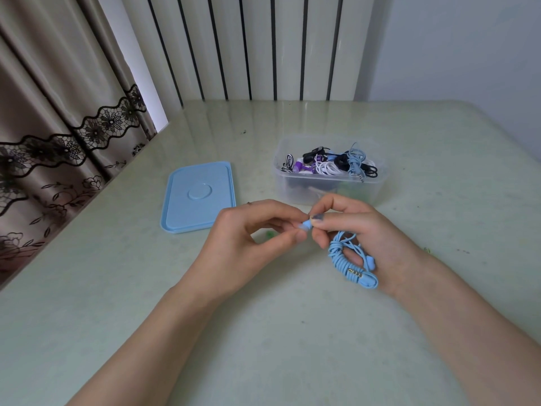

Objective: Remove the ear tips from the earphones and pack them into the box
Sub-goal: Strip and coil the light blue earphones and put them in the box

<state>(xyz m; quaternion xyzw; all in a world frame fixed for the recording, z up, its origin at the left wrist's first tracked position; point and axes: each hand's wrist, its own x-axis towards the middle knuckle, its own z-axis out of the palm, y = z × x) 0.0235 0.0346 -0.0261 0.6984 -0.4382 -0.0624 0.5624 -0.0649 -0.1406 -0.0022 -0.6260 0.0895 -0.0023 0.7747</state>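
between my two thumbs, just in front of the box, sits the blue earbud [306,224], and this is the step in hand: getting its ear tip off. my left hand [248,238] has a narrow grip, thumb and forefinger pinched on the front end of the bud, where the tip should be. my right hand [363,230] pinches the bud from the other side, and its lower fingers are curled through the blue coiled cable [348,259], which hangs bundled under the palm with the plug [358,273] and the second bud [371,262] showing. i can't tell whether the tip has started to come free; it's too small and my fingertips cover the join.

next move, as i judge it: hold the body firm with the right, roll and pull the tip away with the left, a peel rather than a yank, so the soft piece doesn't flick off across the worktop [292,332]. then the other bud wants the same.

beyond my hands the clear box [328,189] stands open, already holding a tangle of black, white, purple and blue earphones. its blue lid [199,197] lies flat to the left, well apart from it.
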